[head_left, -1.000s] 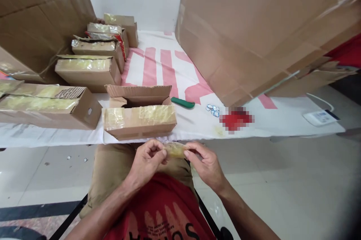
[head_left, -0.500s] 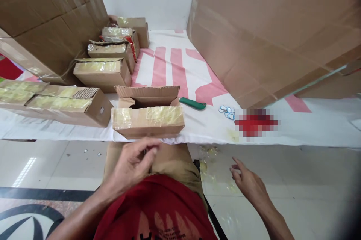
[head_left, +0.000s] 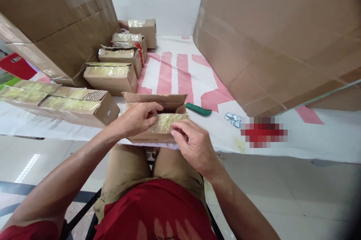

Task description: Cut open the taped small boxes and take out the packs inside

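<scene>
Left hand (head_left: 140,118), fingers curled, lies over one open brown cardboard box with yellowish tape (head_left: 165,123) at the centre of the frame; right hand (head_left: 194,142) is at the box's right front, thumb and fingertips close together. Whether either grips anything, I cannot tell. The box lies beneath the left hand and extends left from the right fingertips. One slim green tool (head_left: 199,109) lies just right of the box; two taped brown cartons (head_left: 80,106) sit at frame left, at least four taped cardboard boxes (head_left: 108,79) at upper left.

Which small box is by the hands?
The box beside the green tool, flap standing up. Left hand and right hand are at it; others stand farther away.
</scene>
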`<state>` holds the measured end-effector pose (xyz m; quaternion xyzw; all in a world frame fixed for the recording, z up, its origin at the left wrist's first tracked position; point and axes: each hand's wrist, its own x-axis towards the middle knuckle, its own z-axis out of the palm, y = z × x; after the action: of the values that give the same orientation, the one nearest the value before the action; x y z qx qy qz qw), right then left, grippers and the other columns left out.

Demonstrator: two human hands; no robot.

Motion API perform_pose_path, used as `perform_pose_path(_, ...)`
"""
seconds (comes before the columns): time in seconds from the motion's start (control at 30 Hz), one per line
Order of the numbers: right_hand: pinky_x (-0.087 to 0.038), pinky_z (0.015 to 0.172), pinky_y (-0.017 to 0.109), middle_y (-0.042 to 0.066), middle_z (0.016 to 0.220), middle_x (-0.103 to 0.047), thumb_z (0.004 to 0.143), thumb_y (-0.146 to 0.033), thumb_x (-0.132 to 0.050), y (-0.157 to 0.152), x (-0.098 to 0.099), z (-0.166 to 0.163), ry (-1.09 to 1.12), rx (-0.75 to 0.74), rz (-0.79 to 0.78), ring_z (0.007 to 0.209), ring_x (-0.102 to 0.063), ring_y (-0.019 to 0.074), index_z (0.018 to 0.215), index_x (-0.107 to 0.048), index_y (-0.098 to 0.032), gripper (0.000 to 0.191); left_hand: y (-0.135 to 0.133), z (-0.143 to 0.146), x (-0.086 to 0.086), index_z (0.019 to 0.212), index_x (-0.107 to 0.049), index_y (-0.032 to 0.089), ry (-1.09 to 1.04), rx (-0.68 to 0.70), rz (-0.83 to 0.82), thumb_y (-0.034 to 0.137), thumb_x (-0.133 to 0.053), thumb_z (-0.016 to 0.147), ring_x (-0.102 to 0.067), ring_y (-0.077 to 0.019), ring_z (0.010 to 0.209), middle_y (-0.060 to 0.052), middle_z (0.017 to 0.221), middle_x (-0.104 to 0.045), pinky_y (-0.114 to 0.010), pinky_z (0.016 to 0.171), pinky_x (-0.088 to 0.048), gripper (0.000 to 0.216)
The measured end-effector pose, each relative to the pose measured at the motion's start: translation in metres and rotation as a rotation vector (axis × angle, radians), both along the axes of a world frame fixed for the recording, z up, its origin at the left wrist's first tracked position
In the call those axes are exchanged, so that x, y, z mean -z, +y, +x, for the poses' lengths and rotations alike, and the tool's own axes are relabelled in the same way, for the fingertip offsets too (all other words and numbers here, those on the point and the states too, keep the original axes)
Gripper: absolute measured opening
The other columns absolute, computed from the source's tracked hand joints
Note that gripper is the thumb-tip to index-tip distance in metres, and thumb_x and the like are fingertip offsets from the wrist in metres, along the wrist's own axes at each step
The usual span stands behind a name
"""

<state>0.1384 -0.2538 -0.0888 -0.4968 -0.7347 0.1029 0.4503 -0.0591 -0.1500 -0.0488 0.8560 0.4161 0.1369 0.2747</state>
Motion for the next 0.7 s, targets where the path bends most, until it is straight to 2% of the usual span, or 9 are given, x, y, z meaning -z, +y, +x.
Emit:
perform_pose_path(0.17, -0.059, 0.087, 0.035, 0.009, 0.104, -0.074, 0.097, -0.01, -0.058, 0.011, 0.007, -0.011, -0.092, 0.048, 0.027, 0.098, -0.071, 0.0227, 0.108, -0.069, -0.02, 0.019, 0.011, -0.004, -0.005, 0.087, -0.072, 0.016, -0.135, -0.045, -0.244, 0.026, -0.059, 0.077, -0.056, -0.0141, 0.065, 0.001, 0.072, -0.068, -0.025, 0.059, -0.043, 0.018)
perform_pose_path(0.27, -0.058, 0.087, 0.036, 0.009, 0.1, -0.074, 0.098, -0.012, -0.057, 0.017, 0.005, -0.015, -0.131, 0.06, 0.046, 0.096, -0.07, 0.0234, 0.106, -0.071, -0.019, 0.017, 0.015, -0.004, -0.008, 0.076, -0.071, 0.017, -0.217, -0.059, -0.419, 0.025, -0.064, 0.07, -0.056, -0.0131, 0.062, 0.002, 0.067, -0.068, -0.022, 0.056, -0.043, 0.011)
perform_pose_path(0.37, -0.056, 0.084, 0.036, 0.008, 0.096, -0.075, 0.1, -0.016, -0.058, 0.022, 0.003, -0.023, -0.147, 0.09, 0.028, 0.093, -0.07, 0.0233, 0.101, -0.073, -0.02, 0.016, 0.016, -0.004, -0.009, 0.068, -0.073, 0.018, -0.283, -0.087, -0.522, 0.022, -0.068, 0.065, -0.056, -0.0123, 0.058, 0.002, 0.064, -0.068, -0.021, 0.054, -0.042, 0.006)
perform_pose_path(0.47, -0.052, 0.082, 0.037, 0.007, 0.096, -0.077, 0.1, -0.02, -0.06, 0.025, 0.002, -0.032, -0.188, 0.155, 0.033, 0.09, -0.069, 0.0238, 0.101, -0.073, -0.021, 0.013, 0.011, -0.006, -0.007, 0.068, -0.071, 0.018, -0.359, -0.148, -0.615, 0.022, -0.072, 0.063, -0.056, -0.0118, 0.056, 0.002, 0.064, -0.067, -0.021, 0.052, -0.041, 0.006)
perform_pose_path(0.57, -0.047, 0.078, 0.037, 0.007, 0.094, -0.078, 0.099, -0.022, -0.063, 0.025, 0.003, -0.04, -0.258, 0.227, 0.079, 0.086, -0.068, 0.0236, 0.098, -0.073, -0.021, 0.01, 0.0, -0.008, -0.002, 0.075, -0.068, 0.018, -0.432, -0.225, -0.718, 0.028, -0.075, 0.066, -0.058, -0.0127, 0.058, 0.001, 0.067, -0.068, -0.023, 0.054, -0.043, 0.015)
perform_pose_path(0.63, -0.044, 0.076, 0.036, 0.006, 0.092, -0.078, 0.099, -0.021, -0.064, 0.025, 0.003, -0.044, -0.302, 0.257, 0.099, 0.084, -0.067, 0.023, 0.094, -0.072, -0.02, 0.01, -0.008, -0.008, 0.0, 0.079, -0.067, 0.018, -0.468, -0.265, -0.711, 0.031, -0.075, 0.067, -0.057, -0.0129, 0.059, 0.001, 0.069, -0.067, -0.024, 0.056, -0.044, 0.02)
perform_pose_path(0.7, -0.042, 0.075, 0.036, 0.006, 0.09, -0.078, 0.099, -0.019, -0.063, 0.024, 0.002, -0.045, -0.331, 0.272, 0.11, 0.083, -0.067, 0.0228, 0.092, -0.072, -0.02, 0.012, -0.016, -0.007, 0.001, 0.08, -0.068, 0.017, -0.497, -0.281, -0.629, 0.031, -0.074, 0.067, -0.057, -0.0122, 0.062, 0.001, 0.071, -0.067, -0.024, 0.058, -0.044, 0.02)
